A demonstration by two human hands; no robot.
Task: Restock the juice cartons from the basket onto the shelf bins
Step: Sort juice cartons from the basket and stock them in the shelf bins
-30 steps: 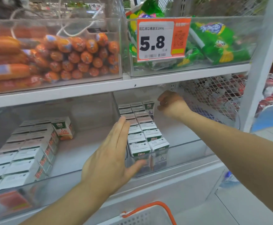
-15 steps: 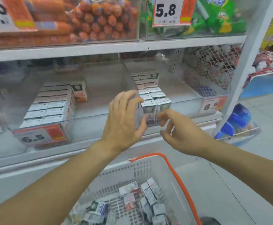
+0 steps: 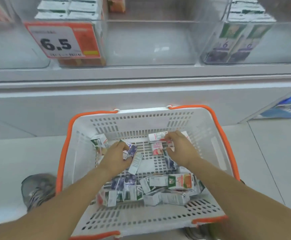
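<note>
Price tag [image 3: 62, 40]: at 11 o'clock, reads 6.5, fixed to a clear shelf bin [image 3: 150, 44].
Left hand [image 3: 117, 158]: inside the white basket [image 3: 141, 122], fingers curled round a purple juice carton [image 3: 131, 149].
Right hand [image 3: 181, 148]: at the basket's far wall, fingertips pinching a pink-and-white carton [image 3: 157, 136].
Loose cartons [image 3: 151, 189]: heaped at 6 o'clock in the basket.

At the upper left of the frame, an orange-and-white price tag [image 3: 61, 40] on the front of a clear plastic shelf bin [image 3: 150, 45] reads "6.5". At the lower right of the white orange-rimmed basket [image 3: 141, 118], an orange-printed juice carton [image 3: 180, 181] shows "80". Other print is too blurred to read.
</note>
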